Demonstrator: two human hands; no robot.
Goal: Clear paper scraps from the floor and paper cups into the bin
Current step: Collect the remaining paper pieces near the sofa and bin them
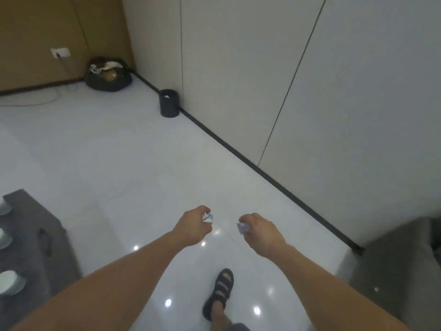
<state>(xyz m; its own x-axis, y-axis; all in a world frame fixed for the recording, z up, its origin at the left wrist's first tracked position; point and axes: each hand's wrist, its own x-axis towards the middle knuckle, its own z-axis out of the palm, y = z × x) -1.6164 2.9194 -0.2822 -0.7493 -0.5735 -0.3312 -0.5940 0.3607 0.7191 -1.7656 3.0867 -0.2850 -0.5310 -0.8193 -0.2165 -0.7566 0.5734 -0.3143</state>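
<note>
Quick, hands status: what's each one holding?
Left hand: grips a balled scrap.
Right hand: pinches a flat scrap.

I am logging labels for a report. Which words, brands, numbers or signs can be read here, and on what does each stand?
No text can be read anywhere.
Pale scrap in the left hand, bluish scrap in the right hand: too blurred to show print.
Black bin, paper cups: no legible marking.
</note>
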